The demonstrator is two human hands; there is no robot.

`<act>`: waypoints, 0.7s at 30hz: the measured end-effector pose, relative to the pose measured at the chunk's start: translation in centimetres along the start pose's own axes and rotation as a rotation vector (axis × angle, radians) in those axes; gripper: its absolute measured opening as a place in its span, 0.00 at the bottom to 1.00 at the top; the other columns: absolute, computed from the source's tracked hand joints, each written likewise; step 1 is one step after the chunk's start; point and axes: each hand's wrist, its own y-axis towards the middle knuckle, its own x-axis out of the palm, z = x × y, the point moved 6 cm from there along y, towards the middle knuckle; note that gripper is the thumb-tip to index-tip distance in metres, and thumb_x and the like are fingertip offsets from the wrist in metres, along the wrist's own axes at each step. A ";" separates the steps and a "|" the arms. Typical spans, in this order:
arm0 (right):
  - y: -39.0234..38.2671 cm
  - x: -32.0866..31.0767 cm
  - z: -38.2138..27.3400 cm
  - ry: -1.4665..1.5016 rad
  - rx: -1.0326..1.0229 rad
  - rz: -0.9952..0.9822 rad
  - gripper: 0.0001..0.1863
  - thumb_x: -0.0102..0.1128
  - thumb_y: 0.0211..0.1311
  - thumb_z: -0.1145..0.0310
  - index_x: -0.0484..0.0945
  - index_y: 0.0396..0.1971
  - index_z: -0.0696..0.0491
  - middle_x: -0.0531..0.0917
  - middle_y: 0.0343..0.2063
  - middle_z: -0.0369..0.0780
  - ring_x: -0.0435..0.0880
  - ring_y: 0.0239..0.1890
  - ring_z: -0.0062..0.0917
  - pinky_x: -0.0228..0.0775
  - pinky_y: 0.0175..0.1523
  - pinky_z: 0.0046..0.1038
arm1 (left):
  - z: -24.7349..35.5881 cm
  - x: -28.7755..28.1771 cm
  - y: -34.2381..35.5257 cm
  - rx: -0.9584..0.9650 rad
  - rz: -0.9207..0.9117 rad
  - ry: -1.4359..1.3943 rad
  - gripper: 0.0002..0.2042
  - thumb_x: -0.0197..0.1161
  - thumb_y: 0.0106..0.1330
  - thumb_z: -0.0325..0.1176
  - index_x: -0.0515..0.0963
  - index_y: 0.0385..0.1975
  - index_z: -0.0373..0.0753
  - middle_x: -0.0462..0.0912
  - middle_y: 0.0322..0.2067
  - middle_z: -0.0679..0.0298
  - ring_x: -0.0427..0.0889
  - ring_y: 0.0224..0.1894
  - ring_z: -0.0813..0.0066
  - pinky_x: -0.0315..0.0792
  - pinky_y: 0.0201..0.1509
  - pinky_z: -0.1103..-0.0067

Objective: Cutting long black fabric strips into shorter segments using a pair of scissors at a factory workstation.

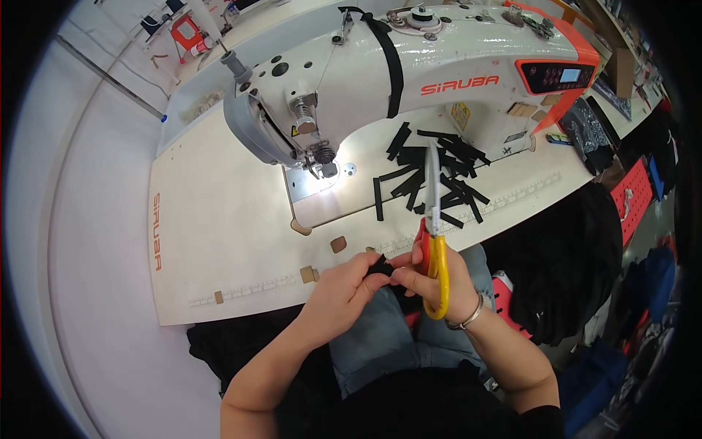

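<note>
At the table's front edge my left hand [341,293] is closed on a short black fabric strip [379,268]. My right hand [442,285] grips upright scissors [437,263] with yellow and red handles, blades pointing away from me, while its thumb and fingertips also touch the strip. Beyond them, a scattered pile of cut black strips [439,168] lies under the arm of a white-and-orange sewing machine [402,66], right of its lit needle plate [307,194].
The white table [212,219] has a measuring tape and small brown pads along its front. A white wall [95,219] borders the left. Dark garments [556,278] hang at the right, near a red perforated panel [625,205]. Below the table are my denim-covered legs [365,351].
</note>
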 end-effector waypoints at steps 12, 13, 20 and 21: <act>-0.8 0.5 0.5 0.297 -0.002 0.010 0.16 0.62 0.46 0.82 0.63 0.31 0.56 0.76 0.30 0.39 0.78 0.35 0.21 0.72 0.38 0.21 | 0.5 1.1 -0.4 -0.069 -0.145 -0.062 0.24 0.52 0.62 0.37 0.56 0.55 0.35 0.76 0.32 0.48 0.76 0.37 0.50 0.68 0.39 0.69; -0.8 0.6 0.4 0.325 -0.016 -0.009 0.16 0.61 0.46 0.83 0.64 0.31 0.56 0.75 0.30 0.38 0.78 0.35 0.20 0.72 0.40 0.21 | 0.4 1.2 -0.4 -0.022 -0.124 -0.063 0.24 0.53 0.62 0.36 0.57 0.55 0.36 0.72 0.23 0.56 0.71 0.27 0.63 0.65 0.32 0.75; -0.9 -0.3 -0.8 -0.067 -0.200 0.130 0.14 0.65 0.45 0.78 0.67 0.29 0.57 0.78 0.24 0.36 0.77 0.28 0.15 0.70 0.35 0.17 | 0.4 1.4 -0.1 -0.123 -0.207 -0.100 0.18 0.52 0.63 0.39 0.65 0.47 0.33 0.75 0.22 0.55 0.76 0.25 0.63 0.67 0.31 0.75; -0.8 -0.6 -1.5 -0.181 -0.229 0.167 0.14 0.66 0.44 0.77 0.67 0.28 0.58 0.79 0.23 0.36 0.77 0.26 0.15 0.70 0.33 0.17 | 0.0 1.4 -0.1 -0.124 -0.205 -0.101 0.18 0.52 0.63 0.39 0.65 0.47 0.33 0.75 0.22 0.55 0.76 0.25 0.63 0.67 0.31 0.75</act>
